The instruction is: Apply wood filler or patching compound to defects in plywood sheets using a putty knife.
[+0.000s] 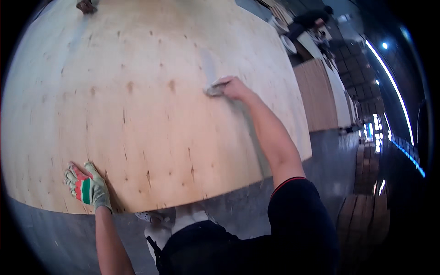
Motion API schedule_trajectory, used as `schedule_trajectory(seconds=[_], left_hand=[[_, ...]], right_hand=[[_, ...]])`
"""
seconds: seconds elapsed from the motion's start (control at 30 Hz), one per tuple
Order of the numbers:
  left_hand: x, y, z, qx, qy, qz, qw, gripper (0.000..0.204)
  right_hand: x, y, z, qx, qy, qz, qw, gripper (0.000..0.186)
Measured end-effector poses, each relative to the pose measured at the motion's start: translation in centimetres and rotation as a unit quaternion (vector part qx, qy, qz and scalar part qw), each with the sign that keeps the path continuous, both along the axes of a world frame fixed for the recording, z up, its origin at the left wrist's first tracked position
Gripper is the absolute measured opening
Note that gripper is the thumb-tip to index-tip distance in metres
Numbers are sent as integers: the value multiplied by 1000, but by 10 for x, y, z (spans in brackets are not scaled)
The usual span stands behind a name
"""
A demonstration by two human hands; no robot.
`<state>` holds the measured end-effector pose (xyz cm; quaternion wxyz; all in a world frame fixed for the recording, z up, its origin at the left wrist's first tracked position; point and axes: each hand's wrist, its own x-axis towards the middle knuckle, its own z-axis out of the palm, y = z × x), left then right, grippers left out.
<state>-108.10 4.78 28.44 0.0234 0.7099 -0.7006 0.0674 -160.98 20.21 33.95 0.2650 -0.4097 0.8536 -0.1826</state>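
Observation:
A large pale plywood sheet (146, 123) with dark knots and short cracks spreads out before me. My left hand (88, 187), in a light glove with red, white and green patches, lies flat on its near left edge, fingers spread. Farther out and to the right, my bare right hand (234, 88) is closed around a pale grey scraper (214, 89). The scraper's lower side rests on the wood, and my fingers hide part of it. A light grey filler streak (208, 64) runs along the sheet just beyond the scraper.
A small brown shape (86, 6), too unclear to name, is at the sheet's far left edge. A stack of brown boards (316, 94) stands beyond the right edge, near white buckets (288, 44) and another person (309, 20). More stacked boards (362, 215) lie at the lower right.

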Motion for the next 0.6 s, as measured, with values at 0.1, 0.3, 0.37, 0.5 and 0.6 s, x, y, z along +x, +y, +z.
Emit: schedule_trajectory(seconds=[0.1,0.3,0.37,0.5,0.6], left_hand=[[11,12,-15,-49,24,-20,998,65],[10,18,27,49,79,-86,992,63],[35,-7,23,64,196,-180,962,60],[83,-92,27,-65,322,-306,893,52],[164,-205,8,-127,288,-247,916,52]], right_hand=[[79,120,-12,-19,96,173,980,31],[339,238,-3,-36,140,11,989,33],[381,223,2,-91,-37,-186,978,25],[396,141,67,-67,23,-216,974,24],[391,47,113,-154,91,-172,969,29]])
